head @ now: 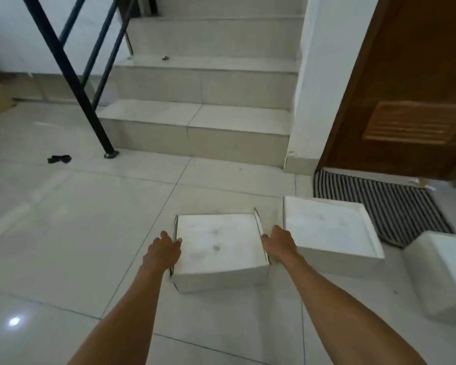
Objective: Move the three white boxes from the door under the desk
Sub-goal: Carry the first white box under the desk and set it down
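Three white boxes stand on the tiled floor in front of a brown wooden door (411,83). The nearest white box (219,246) is in the middle of the view. My left hand (165,248) presses against its left side and my right hand (278,242) against its right side, fingers wrapped over the edges. A second white box (329,227) lies just to its right, partly on a striped mat. The third white box (442,272) is at the right edge, cut off by the frame. No desk is in view.
A black-and-white striped doormat (395,206) lies before the door. Tiled stairs (195,122) rise straight ahead, with a black metal railing post (90,111) at their left. A small dark object (59,159) lies on the floor at the left.
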